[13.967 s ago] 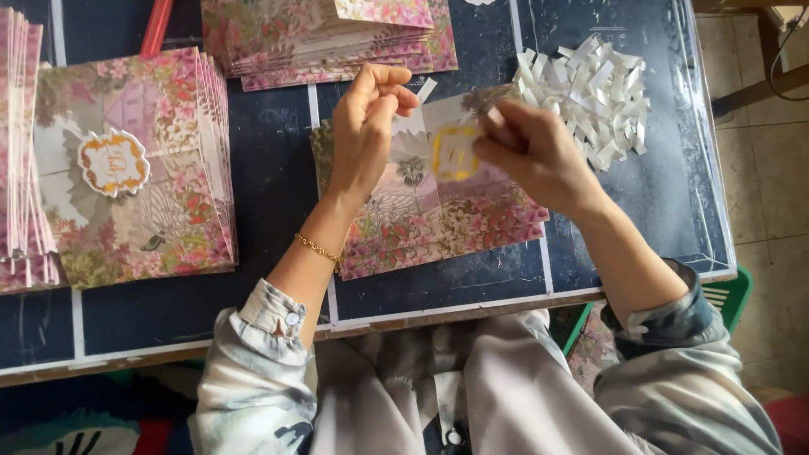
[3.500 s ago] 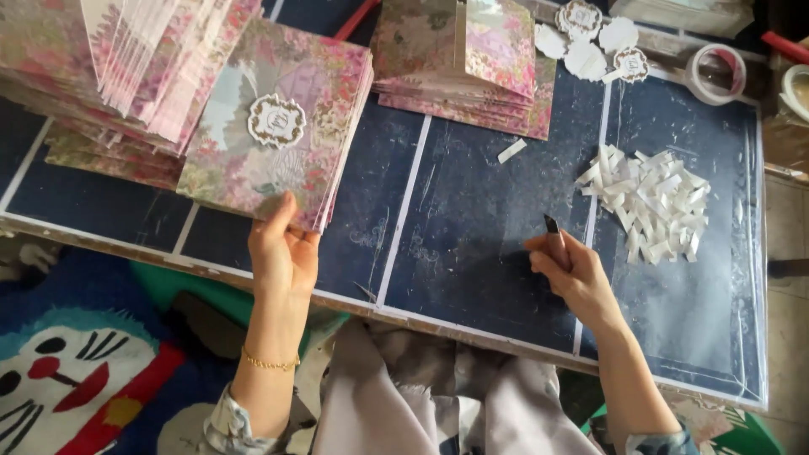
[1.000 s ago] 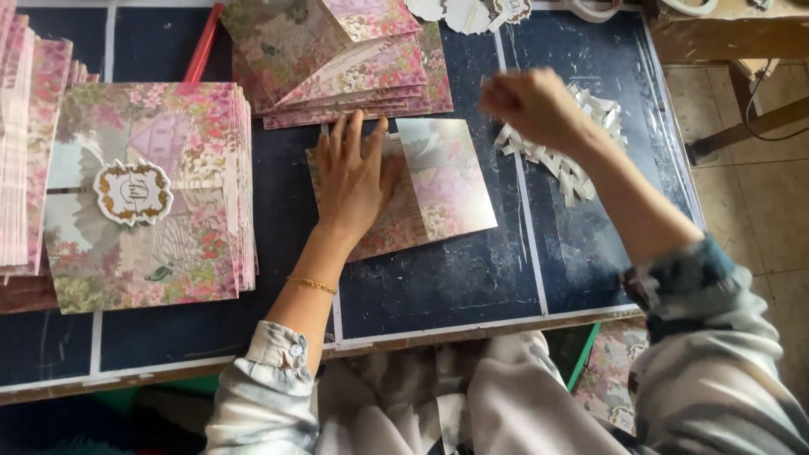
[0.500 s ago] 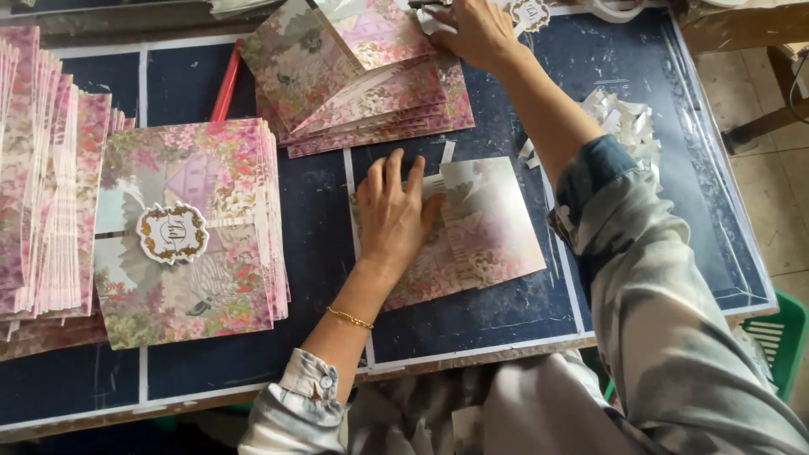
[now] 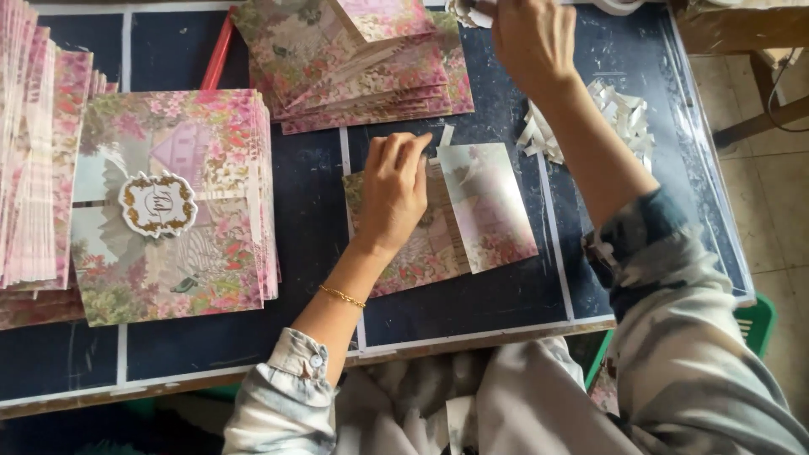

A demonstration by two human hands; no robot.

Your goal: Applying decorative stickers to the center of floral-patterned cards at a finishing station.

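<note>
On the dark work table (image 5: 312,211) ruled with pale lines, a person seated at the near edge assembles floral paper cards. Largest at left is a squared stack of finished floral cards (image 5: 173,206), the top one bearing a scalloped white-and-gold seal (image 5: 158,203); beside it, at the frame's left edge, further cards stand on edge in a row (image 5: 34,152). At top centre lies a looser heap of folded floral cards (image 5: 362,63), with a red strip (image 5: 217,52) showing at its left. At centre is the card in work, a folded floral card (image 5: 447,223), its right flap closed over the face. The left hand (image 5: 394,190) lies flat on this card, fingers spread and extended, pressing it down without gripping it. The right hand (image 5: 533,38) is at the table's far edge, fingers curled around small white pieces there; whether it has one pinched cannot be told. A pile of white paper scraps (image 5: 611,118) lies just beside the right forearm. Compared with the view half a second earlier, the left hand has stayed on the card while the right has remained extended toward the far edge, where loose seals lay; judged from this, the card is folded but carries no seal yet.
</note>
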